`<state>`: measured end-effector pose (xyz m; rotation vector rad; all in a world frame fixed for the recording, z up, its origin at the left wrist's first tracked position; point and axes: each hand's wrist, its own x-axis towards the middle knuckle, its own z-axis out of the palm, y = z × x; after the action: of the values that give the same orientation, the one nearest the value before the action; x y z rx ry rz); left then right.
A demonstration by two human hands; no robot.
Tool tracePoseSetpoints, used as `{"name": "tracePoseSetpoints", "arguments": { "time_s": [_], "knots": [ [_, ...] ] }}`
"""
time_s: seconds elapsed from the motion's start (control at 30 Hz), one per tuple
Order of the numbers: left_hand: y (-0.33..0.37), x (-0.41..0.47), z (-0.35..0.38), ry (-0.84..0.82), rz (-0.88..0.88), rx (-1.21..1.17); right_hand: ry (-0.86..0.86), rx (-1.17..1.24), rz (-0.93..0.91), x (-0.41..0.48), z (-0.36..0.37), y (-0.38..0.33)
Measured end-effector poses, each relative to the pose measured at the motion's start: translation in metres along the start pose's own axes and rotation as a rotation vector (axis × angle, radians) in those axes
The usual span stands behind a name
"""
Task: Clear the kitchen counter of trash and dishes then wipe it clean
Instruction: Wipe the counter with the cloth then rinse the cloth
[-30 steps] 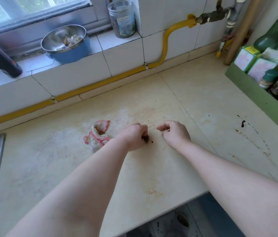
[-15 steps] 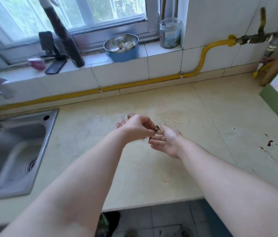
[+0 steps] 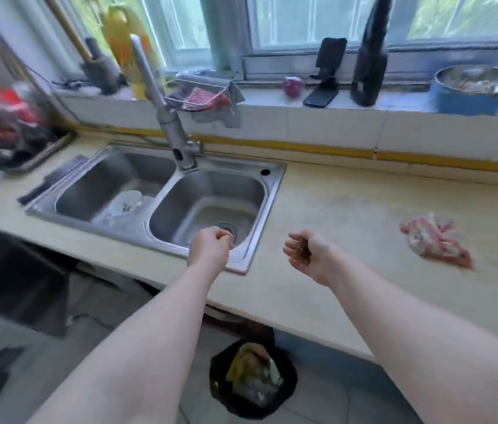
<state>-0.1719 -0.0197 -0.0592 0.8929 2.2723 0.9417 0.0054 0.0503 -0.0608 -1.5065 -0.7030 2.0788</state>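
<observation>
Looking down through the head view, I count two hands, both bare and held out over the front edge of the table. The left hand is curled into a loose fist, knuckles up, above the front rim of the sink; whether anything sits inside that fist cannot be told. The right hand lies palm up and gently cupped over the table just right of the sink, carrying one small heap of brown scraps.

The sink has two basins under one faucet, with one white dish in the left basin. One crumpled pink-and-white rag lies on the table, well to the right of both hands. One trash bin lined with a black bag stands on the floor below the table edge, between the forearms. On the windowsill are one blue bowl, one red onion and one phone stand.

Half a second ago the left fingertips met the right palm with the rag close behind them; now the hands are apart, the view has swung left, both basins show, and the bin has come into sight.
</observation>
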Motion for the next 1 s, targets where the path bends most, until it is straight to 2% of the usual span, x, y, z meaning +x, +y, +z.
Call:
{"name": "tracePoseSetpoints", "arguments": {
  "time_s": [0.1, 0.23, 0.5, 0.73, 1.0],
  "knots": [
    [-0.045, 0.032, -0.057, -0.005, -0.046, 0.000, -0.057, 0.057, 0.033, 0.008, 0.081, 0.017],
    [-0.071, 0.067, -0.111, -0.011, -0.074, -0.025, -0.051, 0.054, 0.025, 0.012, 0.161, 0.022],
    [-0.091, 0.116, -0.158, 0.023, -0.094, -0.121, -0.058, -0.094, 0.031, 0.043, 0.233, 0.017],
    [-0.124, 0.155, -0.205, 0.218, -0.137, -0.084, -0.122, -0.132, 0.099, 0.070, 0.315, 0.019],
    [-0.155, 0.247, -0.272, 0.203, -0.121, -0.106, -0.081, -0.075, 0.105, 0.137, 0.435, 0.009]
  ]
}}
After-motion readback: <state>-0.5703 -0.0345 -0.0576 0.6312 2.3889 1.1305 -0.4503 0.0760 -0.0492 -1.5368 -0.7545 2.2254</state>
